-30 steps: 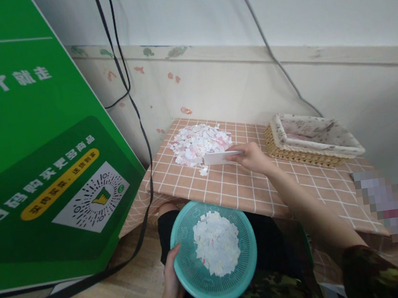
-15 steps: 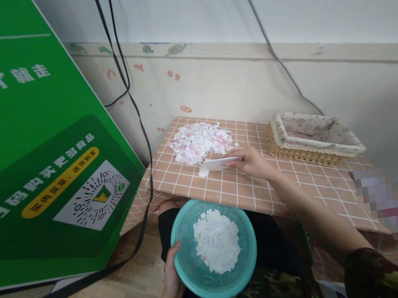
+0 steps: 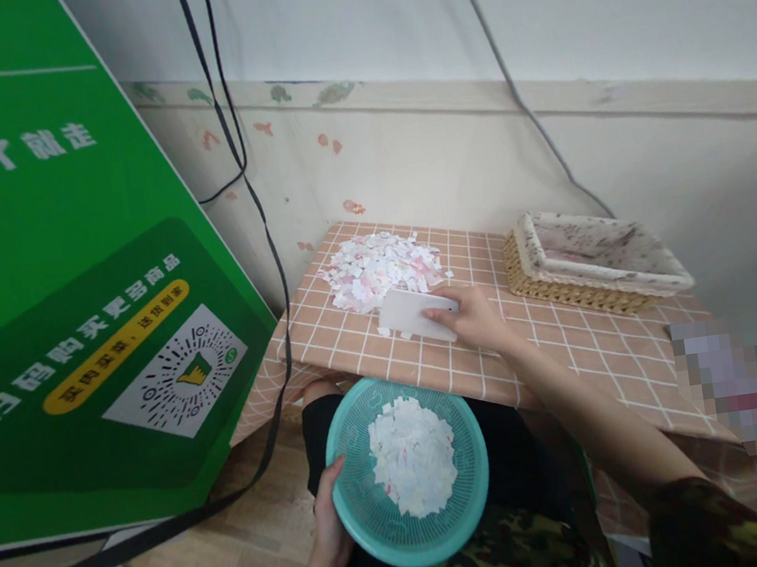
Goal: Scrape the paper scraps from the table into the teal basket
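Note:
My left hand (image 3: 329, 522) grips the left rim of a teal plastic colander (image 3: 471, 485) that rests on my lap below the table edge. Inside it lies a heap of small white paper scraps (image 3: 411, 456). Over the table, my right hand (image 3: 473, 316) pinches a flat white scraper (image 3: 414, 313) with a small hole near one corner. The scraper's broad face shows, tilted close to the cloth. Just beyond it spreads a pile of white and pinkish paper scraps (image 3: 382, 267). A few loose scraps (image 3: 385, 331) lie by its lower edge.
A brown checked tablecloth (image 3: 584, 359) covers the table. At the back right stands a lined wicker basket (image 3: 599, 259). A blurred-out item lies at the right end. On the left are a green sign panel (image 3: 66, 297) and hanging black cables (image 3: 268, 242). A wall closes off the back.
The scraper has turned from nearly edge-on to showing its broad face, and my right hand has shifted slightly. My left hand and the colander have barely moved.

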Tool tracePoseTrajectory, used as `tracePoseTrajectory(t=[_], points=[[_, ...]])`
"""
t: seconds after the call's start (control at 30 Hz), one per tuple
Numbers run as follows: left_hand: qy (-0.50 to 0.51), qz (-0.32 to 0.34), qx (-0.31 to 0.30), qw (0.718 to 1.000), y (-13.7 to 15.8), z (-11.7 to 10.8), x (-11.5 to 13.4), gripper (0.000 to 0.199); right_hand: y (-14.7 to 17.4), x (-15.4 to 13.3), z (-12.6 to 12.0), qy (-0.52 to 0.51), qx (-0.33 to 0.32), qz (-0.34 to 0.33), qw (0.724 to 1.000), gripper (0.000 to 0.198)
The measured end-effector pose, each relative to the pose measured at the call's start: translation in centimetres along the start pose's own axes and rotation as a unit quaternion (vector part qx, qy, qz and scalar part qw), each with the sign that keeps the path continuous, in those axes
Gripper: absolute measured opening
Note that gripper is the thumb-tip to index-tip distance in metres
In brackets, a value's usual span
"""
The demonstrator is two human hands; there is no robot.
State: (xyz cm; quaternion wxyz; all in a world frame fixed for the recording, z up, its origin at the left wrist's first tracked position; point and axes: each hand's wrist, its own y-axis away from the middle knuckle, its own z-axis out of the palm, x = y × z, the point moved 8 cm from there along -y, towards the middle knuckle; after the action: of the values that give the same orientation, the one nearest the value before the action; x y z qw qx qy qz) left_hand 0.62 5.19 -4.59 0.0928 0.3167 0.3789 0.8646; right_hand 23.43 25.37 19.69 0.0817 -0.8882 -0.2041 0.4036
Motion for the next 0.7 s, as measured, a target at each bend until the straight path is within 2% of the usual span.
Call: tracePoseTrajectory(t=[0.2, 0.37, 0.47, 0.7], points=[[0.002, 0.011, -0.007, 1.0, -0.1, -0.1, 0.3, 0.022, 0.6, 1.9, -1.6, 0.007, 0.012, 0.06, 0.998, 0.027], [0.003, 0.022, -0.02, 1.0, 0.1, 0.5, 0.5, 0.018, 0.6, 3.9, -2.7, -0.007, 0.083, 0.096, 0.992, 0.034], [0.002, 0.022, -0.013, 1.0, 0.2, 0.3, 0.5, 0.019, -0.1, 4.0, -2.2, 0.016, 0.096, 0.09, 0.991, 0.032], [0.004, 0.018, -0.009, 1.0, -0.2, -0.1, 0.3, 0.02, -1.1, 2.8, -1.5, 0.031, 0.058, 0.062, 0.996, 0.028]])
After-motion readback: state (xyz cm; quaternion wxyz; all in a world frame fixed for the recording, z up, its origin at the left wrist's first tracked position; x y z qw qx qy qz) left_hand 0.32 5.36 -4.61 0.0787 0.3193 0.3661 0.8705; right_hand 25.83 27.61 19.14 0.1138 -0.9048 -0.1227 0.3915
